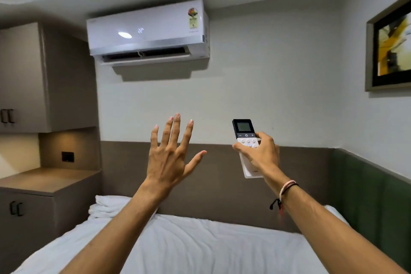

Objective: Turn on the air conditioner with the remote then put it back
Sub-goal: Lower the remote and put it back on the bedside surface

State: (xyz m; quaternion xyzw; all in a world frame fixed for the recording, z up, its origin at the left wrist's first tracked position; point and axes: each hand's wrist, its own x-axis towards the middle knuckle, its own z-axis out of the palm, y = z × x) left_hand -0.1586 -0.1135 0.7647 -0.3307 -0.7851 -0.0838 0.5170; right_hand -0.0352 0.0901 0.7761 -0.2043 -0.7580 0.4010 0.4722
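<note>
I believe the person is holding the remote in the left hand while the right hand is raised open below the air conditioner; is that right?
Not quite: the hands are swapped. The head view shows the remote in the right hand, while the left hand is raised open below the air conditioner.

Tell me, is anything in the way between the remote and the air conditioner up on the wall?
Nothing visible. The remote in the right hand has open air up to the air conditioner. The left hand is spread off to the side.
</note>
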